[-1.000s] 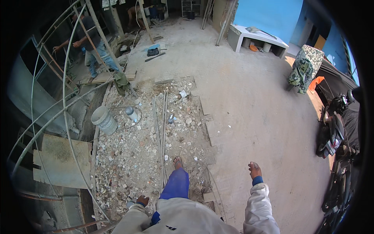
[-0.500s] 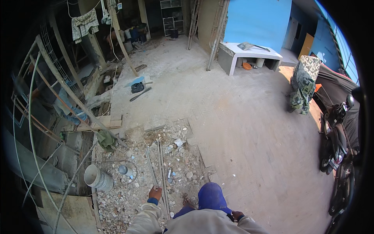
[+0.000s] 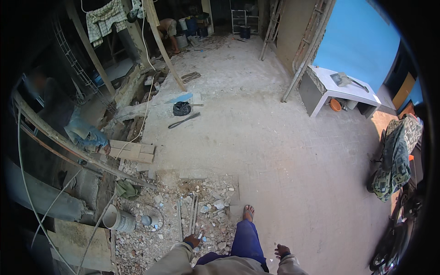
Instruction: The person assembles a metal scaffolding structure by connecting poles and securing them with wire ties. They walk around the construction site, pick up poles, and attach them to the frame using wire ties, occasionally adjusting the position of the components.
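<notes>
My left hand (image 3: pixel 192 241) hangs over broken rubble (image 3: pixel 174 213), its fingers curled; what they hold, if anything, is too small to make out. Just ahead of it, thin metal bars (image 3: pixel 194 211) lie lengthwise on the stones. On my right side, my right hand (image 3: pixel 282 250) is held low above the paved floor (image 3: pixel 311 192), empty, with its fingers apart. My foot (image 3: pixel 248 212) in a sandal rests at the border between rubble and paving. Left of the bars are a whitish bucket (image 3: pixel 118 219), tilted, and a small grey container (image 3: pixel 147 220).
Slanting poles (image 3: pixel 82 146) and a cable line the left, where a person in jeans (image 3: pixel 85 130) is. Another person (image 3: pixel 170 34) bends at the back. Ahead lie a black bag (image 3: pixel 182 108) and a dark flat bar (image 3: pixel 184 120). A white bench (image 3: pixel 339 85) and motorcycles (image 3: pixel 389 238) are at right.
I have stepped forward onto the paving's edge, and the view has turned left. My right hand has swung away from my leg and opened. The rubble and bars now lie closer to me.
</notes>
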Demonstrator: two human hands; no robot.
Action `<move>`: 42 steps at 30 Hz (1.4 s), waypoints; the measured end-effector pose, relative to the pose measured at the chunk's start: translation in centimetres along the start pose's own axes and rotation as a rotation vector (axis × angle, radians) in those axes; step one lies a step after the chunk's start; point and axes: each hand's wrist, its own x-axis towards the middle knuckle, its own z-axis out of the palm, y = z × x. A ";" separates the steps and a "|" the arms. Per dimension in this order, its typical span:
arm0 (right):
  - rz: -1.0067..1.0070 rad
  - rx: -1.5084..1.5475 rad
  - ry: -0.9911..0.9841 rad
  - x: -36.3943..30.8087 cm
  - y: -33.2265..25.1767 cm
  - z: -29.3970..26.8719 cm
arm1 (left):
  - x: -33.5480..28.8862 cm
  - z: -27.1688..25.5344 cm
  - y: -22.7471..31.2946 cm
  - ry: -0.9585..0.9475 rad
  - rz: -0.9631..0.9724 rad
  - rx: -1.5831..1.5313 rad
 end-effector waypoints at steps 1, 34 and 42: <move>-0.326 -0.350 -0.070 -0.4 -7.8 -1.6 | -0.4 -1.9 0.4 -0.010 0.048 0.019; -0.614 -1.385 -0.226 10.4 -93.1 65.2 | 40.7 -45.1 1.6 0.247 -0.469 -1.027; -0.697 -1.737 -0.370 25.4 -105.4 94.1 | 48.2 -47.9 3.0 0.442 -0.760 -1.306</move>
